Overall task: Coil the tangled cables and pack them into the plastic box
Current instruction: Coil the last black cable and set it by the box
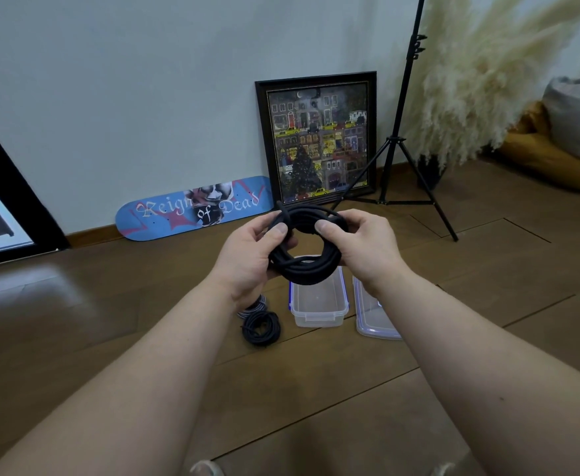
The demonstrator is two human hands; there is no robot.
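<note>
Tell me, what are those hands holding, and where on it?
A coiled black cable. The left hand grips the coil's left side, the right hand its right side, thumbs on the near face.

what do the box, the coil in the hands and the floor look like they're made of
Box: clear plastic, glossy; the floor shows through its walls, and its rim has a blue seal.
Coil: black cable with a matte jacket, probably rubber or PVC; it bends in smooth loops, with no shine.
Floor: brown wood or wood-look planks, satin; seams show and window light reflects softly.
</note>
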